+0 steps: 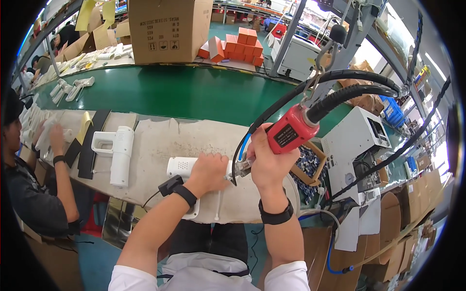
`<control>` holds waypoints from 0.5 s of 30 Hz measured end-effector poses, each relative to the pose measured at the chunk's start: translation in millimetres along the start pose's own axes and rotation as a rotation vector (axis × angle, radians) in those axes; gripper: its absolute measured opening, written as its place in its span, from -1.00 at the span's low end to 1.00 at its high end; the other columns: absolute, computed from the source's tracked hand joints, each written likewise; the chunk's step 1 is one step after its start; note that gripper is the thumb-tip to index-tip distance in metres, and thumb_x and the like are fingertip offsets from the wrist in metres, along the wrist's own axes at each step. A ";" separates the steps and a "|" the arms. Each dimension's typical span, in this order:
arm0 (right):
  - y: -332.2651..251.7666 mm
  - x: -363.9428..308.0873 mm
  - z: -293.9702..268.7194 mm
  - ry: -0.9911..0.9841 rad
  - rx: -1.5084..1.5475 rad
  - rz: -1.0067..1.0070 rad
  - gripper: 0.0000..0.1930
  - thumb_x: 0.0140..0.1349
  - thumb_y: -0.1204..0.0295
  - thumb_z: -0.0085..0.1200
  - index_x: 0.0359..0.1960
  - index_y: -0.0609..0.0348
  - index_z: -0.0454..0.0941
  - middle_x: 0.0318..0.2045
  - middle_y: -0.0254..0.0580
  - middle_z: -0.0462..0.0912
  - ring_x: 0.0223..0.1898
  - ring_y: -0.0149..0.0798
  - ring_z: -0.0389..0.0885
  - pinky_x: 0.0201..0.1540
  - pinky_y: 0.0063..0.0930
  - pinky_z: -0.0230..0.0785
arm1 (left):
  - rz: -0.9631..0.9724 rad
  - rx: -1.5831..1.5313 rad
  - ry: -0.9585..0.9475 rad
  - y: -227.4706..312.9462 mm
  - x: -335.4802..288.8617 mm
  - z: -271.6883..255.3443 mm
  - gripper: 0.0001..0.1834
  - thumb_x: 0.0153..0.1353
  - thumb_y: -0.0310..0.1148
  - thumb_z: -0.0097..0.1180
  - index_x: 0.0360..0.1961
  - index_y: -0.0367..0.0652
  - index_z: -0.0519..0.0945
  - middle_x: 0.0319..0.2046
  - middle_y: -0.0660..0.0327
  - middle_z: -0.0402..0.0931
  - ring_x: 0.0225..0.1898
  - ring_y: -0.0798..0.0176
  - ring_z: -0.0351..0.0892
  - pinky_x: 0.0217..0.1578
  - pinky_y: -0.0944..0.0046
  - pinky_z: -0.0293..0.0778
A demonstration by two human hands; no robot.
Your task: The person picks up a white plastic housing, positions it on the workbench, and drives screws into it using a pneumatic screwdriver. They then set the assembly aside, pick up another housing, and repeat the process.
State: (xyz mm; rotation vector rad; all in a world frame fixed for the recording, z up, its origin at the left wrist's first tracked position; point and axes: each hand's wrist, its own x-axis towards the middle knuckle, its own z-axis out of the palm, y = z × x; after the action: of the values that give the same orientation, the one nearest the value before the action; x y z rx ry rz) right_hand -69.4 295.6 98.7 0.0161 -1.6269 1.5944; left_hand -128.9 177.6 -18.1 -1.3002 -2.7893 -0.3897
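The left hand lies palm down in the centre of the frame, grasping a white handheld device that rests on the pale bench covering. The right hand, just right of it, is clenched around a red hanging tool, whose metal end points down and left at the device's right end. Whether the two touch there is hidden by the fingers.

The step seems to be working the tool on that end. To do it well, press the device flat so it cannot twist, line the tool up before bearing down, let the overhead hook take the weight, and hold the left fingertips clear of the metal end. The thick black hose should not tug the tool sideways.

Right of centre, an open tray holds many small dark and pale parts, too small to identify. At the top, a large brown carton hides its contents; orange boxes are stacked beside it. What the blue bin at upper right holds, I cannot tell
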 end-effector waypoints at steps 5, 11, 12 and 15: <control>30.5 -11.1 4.2 0.035 -0.026 0.045 -0.89 0.17 0.52 0.14 -0.37 0.28 0.47 -0.65 -0.35 0.50 -0.71 -0.51 0.42 -0.66 -0.64 0.22 | 0.024 -0.009 0.053 -16.3 5.5 38.1 -0.46 -0.27 -0.01 0.34 -0.33 -0.14 0.48 -0.39 0.17 0.50 -0.31 0.08 0.55 -0.26 0.10 0.37; 24.6 -12.2 9.4 -0.076 -0.058 0.084 -0.90 0.14 0.53 0.16 -0.39 0.26 0.49 -0.61 -0.39 0.51 -0.65 -0.54 0.44 -0.57 -0.65 0.28 | 0.036 -0.172 0.159 -24.3 7.7 57.8 -0.36 -0.25 0.09 0.32 -0.22 -0.15 0.52 -0.37 0.18 0.49 -0.28 0.10 0.54 -0.22 0.13 0.35; 23.1 -10.8 8.9 -0.074 -0.051 0.088 -0.94 0.15 0.57 0.13 -0.38 0.25 0.50 -0.61 -0.39 0.50 -0.63 -0.55 0.44 -0.55 -0.65 0.29 | 0.029 -0.082 0.106 -20.2 9.2 50.7 -0.31 -0.25 0.13 0.31 -0.18 -0.16 0.51 -0.36 0.19 0.48 -0.27 0.10 0.53 -0.20 0.12 0.34; 10.3 -5.8 2.8 0.013 -0.035 0.023 -0.95 0.15 0.59 0.11 -0.39 0.25 0.49 -0.60 -0.37 0.51 -0.63 -0.53 0.44 -0.56 -0.63 0.29 | 0.029 0.035 0.034 -2.9 0.8 11.0 -0.19 -0.28 0.20 0.32 -0.08 -0.18 0.47 -0.26 0.15 0.49 -0.16 0.07 0.51 -0.12 0.05 0.32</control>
State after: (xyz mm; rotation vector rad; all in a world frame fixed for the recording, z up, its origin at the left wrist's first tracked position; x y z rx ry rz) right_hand -72.7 292.2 87.5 -0.0311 -1.6497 1.5798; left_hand -130.9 179.1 -29.3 -1.3129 -2.7330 -0.3571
